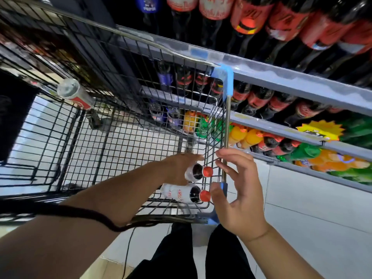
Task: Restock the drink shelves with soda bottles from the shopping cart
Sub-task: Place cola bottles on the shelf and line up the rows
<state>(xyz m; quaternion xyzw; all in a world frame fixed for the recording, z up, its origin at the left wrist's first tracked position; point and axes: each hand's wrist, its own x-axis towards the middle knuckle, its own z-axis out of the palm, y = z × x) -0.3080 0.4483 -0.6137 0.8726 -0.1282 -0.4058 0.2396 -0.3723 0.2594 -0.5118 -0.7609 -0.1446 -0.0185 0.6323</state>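
**Now taking a soda bottle out of the cart**

In the lower centre of the frame, the left hand (179, 168) is reaching inside the shopping cart (100, 137) and curling round the upper bottle (194, 172), which is lying on its side with its red cap pointing at the wire wall (213, 121). The right hand (241, 194) is hovering just outside that wall, fingers spread and holding nothing. The lower bottle (181, 193) is lying just beneath the first.

The step is probably calling for a firm grip round the body and a lift straight up over the rim, since the wire is standing between the caps and the free hands' side. The right hand would be doing better meeting the bottle above the rim than through the mesh.

A black cord (80, 213) is trailing across the left forearm and may be risking a snag on the rim. A third bottle (73, 93) is resting tilted at the upper left. The drink shelves (291, 81) are running down the right side, already crowded with bottles.
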